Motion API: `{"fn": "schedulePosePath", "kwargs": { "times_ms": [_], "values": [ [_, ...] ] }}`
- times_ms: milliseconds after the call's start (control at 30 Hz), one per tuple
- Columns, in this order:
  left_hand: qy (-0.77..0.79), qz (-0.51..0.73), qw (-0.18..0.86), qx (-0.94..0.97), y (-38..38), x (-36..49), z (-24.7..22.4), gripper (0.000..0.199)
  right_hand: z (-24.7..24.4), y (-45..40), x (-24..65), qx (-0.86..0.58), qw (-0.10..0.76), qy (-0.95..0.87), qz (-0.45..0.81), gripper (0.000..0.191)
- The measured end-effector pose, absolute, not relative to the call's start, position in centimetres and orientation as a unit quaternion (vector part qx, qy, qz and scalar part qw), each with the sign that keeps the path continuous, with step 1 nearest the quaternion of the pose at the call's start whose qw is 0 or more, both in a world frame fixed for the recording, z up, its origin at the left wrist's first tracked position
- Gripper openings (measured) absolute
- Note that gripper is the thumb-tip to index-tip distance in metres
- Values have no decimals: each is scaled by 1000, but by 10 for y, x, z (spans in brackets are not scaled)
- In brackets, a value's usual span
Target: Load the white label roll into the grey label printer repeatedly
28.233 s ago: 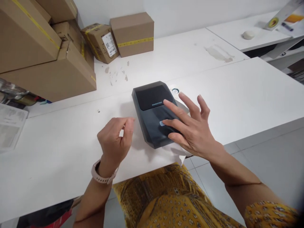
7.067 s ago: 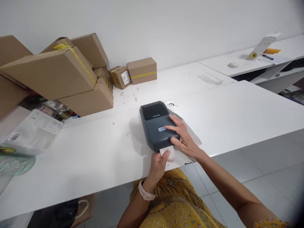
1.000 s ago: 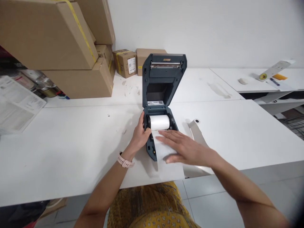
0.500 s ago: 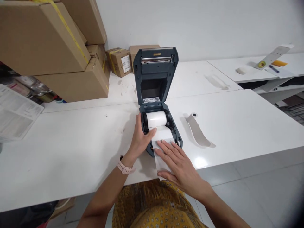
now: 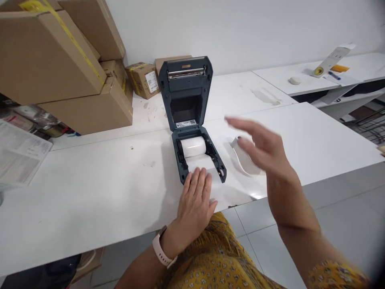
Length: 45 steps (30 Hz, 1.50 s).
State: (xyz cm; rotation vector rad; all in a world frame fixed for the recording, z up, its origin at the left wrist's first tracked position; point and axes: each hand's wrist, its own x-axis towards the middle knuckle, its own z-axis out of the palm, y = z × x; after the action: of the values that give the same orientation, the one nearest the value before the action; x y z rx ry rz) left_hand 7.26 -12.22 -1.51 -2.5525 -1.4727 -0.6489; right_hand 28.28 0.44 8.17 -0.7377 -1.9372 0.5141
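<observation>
brown cardboard boxes [image 5: 57, 60] are stacked along the back of the white bench [image 5: 90, 188], towards its left end, with yellow tape [image 5: 80, 46] across them; a printed white package [image 5: 22, 152] leans in front, cut off by the edge of view. next along the back edge sits a small taped carton [image 5: 136, 82] bearing a white label [image 5: 152, 81].

the dark blue-grey printer [image 5: 186, 89] stands close to the front edge of the bench, its lid raised. a white roll [image 5: 193, 147] lies in the well, and a paper strip [image 5: 198, 162] runs from it towards that front edge. the left hand [image 5: 195, 198] rests on the strip at the front of the printer, fingers straight and side by side, laid flat rather than gripping. its wrist wears a pale pink watch band [image 5: 161, 249].

just right of the printer, a loose paper curl [image 5: 243, 159] lies on the bench, partly hidden by the right hand [image 5: 264, 146], which is up in the air, blurred, fingers extended and released. on the bench beyond are a round white puck [image 5: 294, 80], a yellow tape roll [image 5: 318, 71] and a pen [image 5: 333, 75].
</observation>
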Motion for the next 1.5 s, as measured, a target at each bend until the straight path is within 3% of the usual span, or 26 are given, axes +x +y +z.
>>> {"fn": "schedulePosePath", "kwargs": {
  "times_ms": [100, 233, 400, 567, 667, 800, 933, 1033, 1133, 1167, 1233, 1333, 1500],
  "values": [
    [-495, -200, 87, -841, -138, 77, -19, 65, 112, 69, 259, -334, 524, -759, 194, 55],
    [-498, -210, 108, -834, -149, 80, -24, 60, 147, 141, 221, -337, 515, -738, 276, 68],
    [-506, -217, 107, -828, -150, 81, -24, 57, 150, 138, 201, -344, 497, -749, 272, 84],
    [-487, -274, 82, -825, -152, 81, -22, 51, 107, 55, 225, -337, 533, -765, 129, 57],
    [-444, -367, 24, -817, -158, 78, -21, 40, 63, 6, 244, -287, 538, -785, 106, 46],
    [-399, -480, -40, -780, -168, 69, -20, 38, 4, -36, 256, -295, 483, -816, 118, 45],
    [-495, -549, -24, -673, -154, 65, -15, 46, -25, -51, 247, -344, 525, -767, 133, 43],
    [-601, -558, -132, -556, -126, 68, -13, 66, -28, -51, 234, -358, 587, -710, 153, 36],
    [-612, -531, -325, -488, -104, 71, -14, 75, -28, -48, 226, -399, 607, -665, 175, 23],
    [-600, -531, -377, -465, -101, 71, -15, 76, -29, -47, 225, -418, 606, -649, 192, 24],
    [-580, -537, -438, -428, -99, 69, -17, 80, -33, -45, 227, -446, 587, -626, 254, 50],
    [-576, -538, -448, -422, -102, 63, -21, 91, -40, -43, 235, -441, 513, -625, 391, 82],
    [-583, -522, -408, -469, -105, 58, -23, 86, -42, -43, 240, -427, 483, -602, 472, 86]
  ]
}}
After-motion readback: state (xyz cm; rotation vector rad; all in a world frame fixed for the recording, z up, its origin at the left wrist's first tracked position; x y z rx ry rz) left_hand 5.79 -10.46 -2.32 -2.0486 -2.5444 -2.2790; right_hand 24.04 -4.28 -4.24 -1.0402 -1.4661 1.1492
